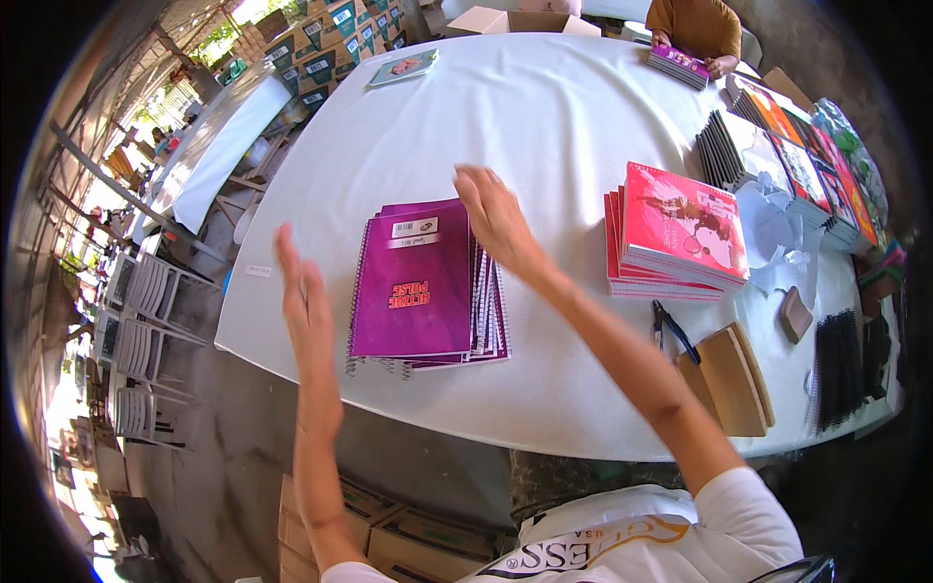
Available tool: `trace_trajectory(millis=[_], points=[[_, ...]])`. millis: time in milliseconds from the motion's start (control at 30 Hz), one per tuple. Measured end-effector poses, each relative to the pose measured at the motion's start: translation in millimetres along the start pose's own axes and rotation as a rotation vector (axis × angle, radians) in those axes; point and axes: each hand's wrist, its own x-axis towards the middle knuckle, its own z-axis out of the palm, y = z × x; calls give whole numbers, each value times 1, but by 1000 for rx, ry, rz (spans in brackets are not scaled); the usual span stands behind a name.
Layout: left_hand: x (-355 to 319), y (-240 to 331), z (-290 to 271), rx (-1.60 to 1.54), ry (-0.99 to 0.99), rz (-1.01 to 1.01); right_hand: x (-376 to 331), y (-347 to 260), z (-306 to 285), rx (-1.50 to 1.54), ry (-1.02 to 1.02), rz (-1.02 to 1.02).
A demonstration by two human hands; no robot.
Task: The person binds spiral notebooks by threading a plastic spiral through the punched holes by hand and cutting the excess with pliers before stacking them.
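A stack of purple spiral notebooks (413,282) lies on the white tablecloth in front of me, its covers upside down to me and its edges uneven. Loose wire ends stick out at the near left corner. My left hand (306,296) hovers just left of the stack, fingers stretched and touching nothing. Over by the far right corner of the notebooks is my right hand (493,216), its fingers extended close together and nothing visible in them. Whether it touches the top cover's edge I cannot tell.
Right of the stack stand red notebooks (680,219), pliers (673,328), brown boards (729,384), a brown block (796,315) and black binding coils (836,374). More notebooks (777,146) line the far right. Across the table, a person (696,27) handles a purple bundle (678,66).
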Motion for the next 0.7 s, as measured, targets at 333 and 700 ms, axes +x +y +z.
trace_trajectory(millis=[333,700], points=[[-93,-26,87,837,153,617,88,-16,44,-331,-1056,108],[-54,2,30,267,190,234,31,29,-25,149,72,228]])
